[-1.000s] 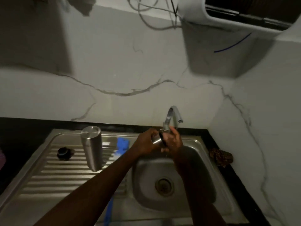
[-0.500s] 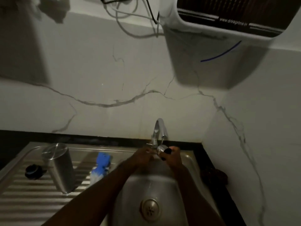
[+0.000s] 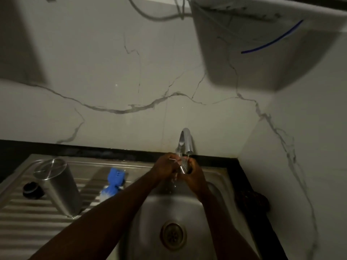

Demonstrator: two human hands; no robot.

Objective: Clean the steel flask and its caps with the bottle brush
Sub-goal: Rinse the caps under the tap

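Steel cap [image 3: 182,167], seemingly clamped by both hands' fingers, left hand [image 3: 167,166] at nine o'clock, right hand [image 3: 193,175] at three, could slip wet toward the drain [image 3: 173,234].

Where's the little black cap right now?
In the head view the black cap lies on the ribbed draining board at far left, just left of the upright steel flask, untouched by either hand.

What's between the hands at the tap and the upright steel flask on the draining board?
Nothing visible blocks the way. The steel flask stands clear; the blue bottle brush lies low between it and the left hand.
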